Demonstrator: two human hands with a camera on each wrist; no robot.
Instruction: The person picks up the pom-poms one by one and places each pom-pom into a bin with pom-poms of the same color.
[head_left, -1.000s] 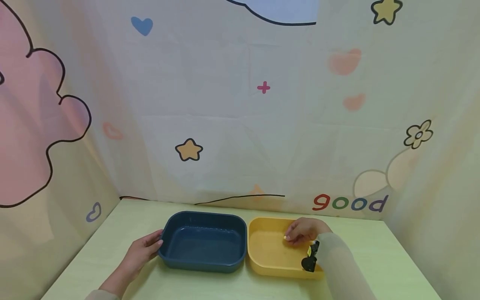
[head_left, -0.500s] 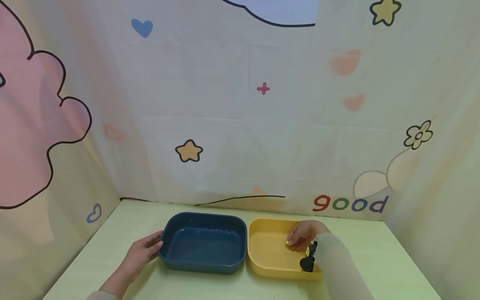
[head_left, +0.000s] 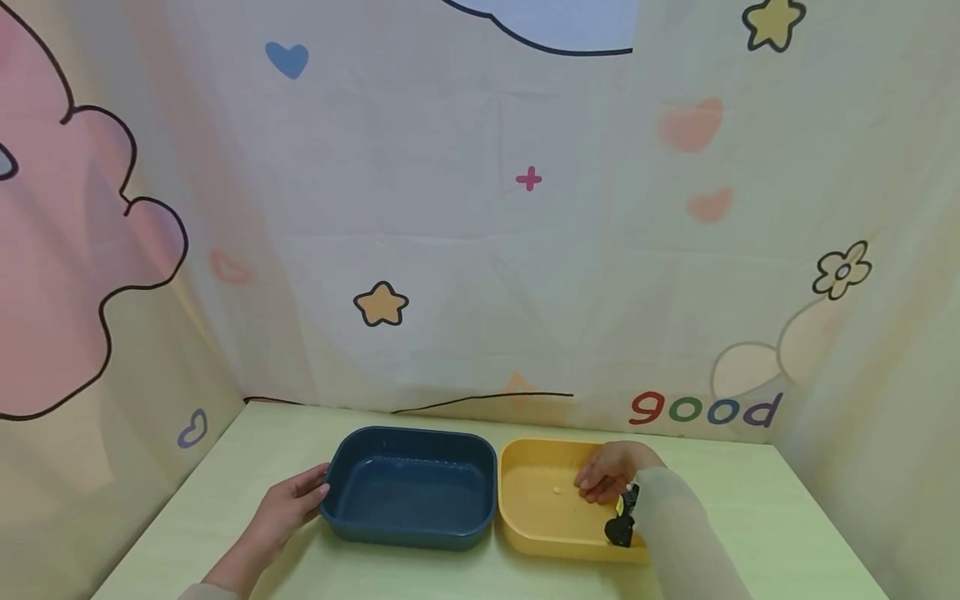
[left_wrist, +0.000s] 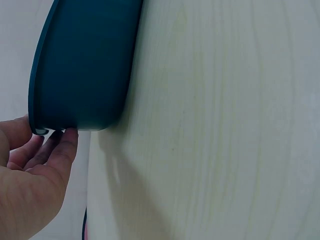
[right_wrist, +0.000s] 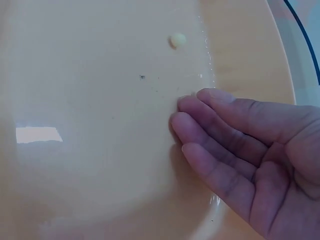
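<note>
At the left end of a dark blue rectangular tray [head_left: 408, 496], my left hand [head_left: 279, 512] holds the wall. In the left wrist view, the thumb lies at the tray's rim [left_wrist: 36, 75] and the fingers touch its outer side. A yellow tray [head_left: 525, 512] stands close on the right. Inside it lies a small round pale yellow ball [right_wrist: 178, 40], on the bottom. My right hand [head_left: 609, 472] is over this tray with nothing in its loosely bent fingers [right_wrist: 215, 175]. The ball is a short way off from the fingertips.
Both trays stand on a pale green-yellow wood-grain table [head_left: 240, 454]. A printed cloth [head_left: 450, 208] hangs behind and at the sides. A black device [head_left: 621, 521] is on the right wrist. Tiny dark specks [right_wrist: 142, 77] lie on the yellow tray's bottom.
My right hand has let go of the small ball, which now lies on the yellow tray's bottom; half a second ago it was at the fingertips. The left hand stays at the blue tray.
</note>
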